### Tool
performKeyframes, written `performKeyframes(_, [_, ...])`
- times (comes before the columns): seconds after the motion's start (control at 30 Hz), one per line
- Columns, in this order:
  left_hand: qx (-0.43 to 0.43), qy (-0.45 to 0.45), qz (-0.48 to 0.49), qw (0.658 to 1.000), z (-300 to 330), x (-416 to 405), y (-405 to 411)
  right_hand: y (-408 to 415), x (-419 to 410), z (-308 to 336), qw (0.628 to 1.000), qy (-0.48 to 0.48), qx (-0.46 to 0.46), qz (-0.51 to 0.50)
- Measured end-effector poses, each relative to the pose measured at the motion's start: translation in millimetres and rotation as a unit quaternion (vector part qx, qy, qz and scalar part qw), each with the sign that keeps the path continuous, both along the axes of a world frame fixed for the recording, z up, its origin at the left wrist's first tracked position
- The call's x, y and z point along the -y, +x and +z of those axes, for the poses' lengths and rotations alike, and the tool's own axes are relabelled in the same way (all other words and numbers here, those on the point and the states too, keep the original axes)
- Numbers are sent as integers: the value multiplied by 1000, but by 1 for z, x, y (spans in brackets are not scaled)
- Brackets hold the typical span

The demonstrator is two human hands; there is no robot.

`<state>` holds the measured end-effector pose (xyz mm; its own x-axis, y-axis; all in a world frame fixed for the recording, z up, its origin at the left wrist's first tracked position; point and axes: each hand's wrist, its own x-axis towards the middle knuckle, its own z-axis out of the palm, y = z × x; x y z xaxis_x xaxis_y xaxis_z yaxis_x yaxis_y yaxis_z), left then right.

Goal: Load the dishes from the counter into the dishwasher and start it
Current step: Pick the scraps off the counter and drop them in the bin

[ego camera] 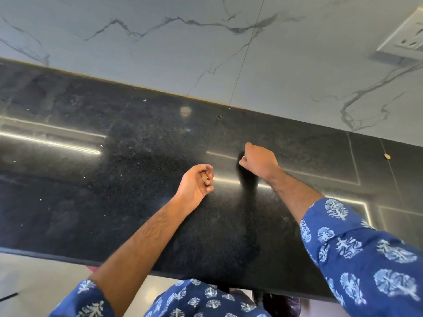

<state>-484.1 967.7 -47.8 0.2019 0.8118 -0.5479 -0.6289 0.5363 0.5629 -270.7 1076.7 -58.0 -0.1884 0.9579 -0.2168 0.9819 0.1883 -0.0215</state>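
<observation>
Both my hands hover over a black granite counter point(114, 179). My left hand point(196, 181) is turned palm up with its fingers curled round a small tan scrap point(204, 177). Further back, my right hand point(259, 160) has its fingers curled and its fingertips down at the counter surface; whether they pinch anything is hidden. No dishes and no dishwasher are in view.
Small crumbs lie scattered on the counter: one near the wall point(218, 117) and a tan piece at the right point(387, 156). A white marble backsplash point(206, 53) rises behind, with a wall socket point(407, 40) at the top right. The counter's front edge point(68, 259) runs below my arms.
</observation>
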Motion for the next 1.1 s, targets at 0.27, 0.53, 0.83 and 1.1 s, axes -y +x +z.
performKeyframes(0.27, [17,3,-31,999,0,0,21,32,52,11,740,-146,-553,-353])
performKeyframes(0.53, [-9,14,-117,993,6,-11,100,117,131,26,387,-199,-793,-427])
performKeyframes(0.83, [-174,75,-324,927,15,-34,241,224,172,33,317,-135,-814,-468])
performKeyframes(1.1, [-472,328,-423,701,20,-94,405,360,166,26,649,11,-578,-494])
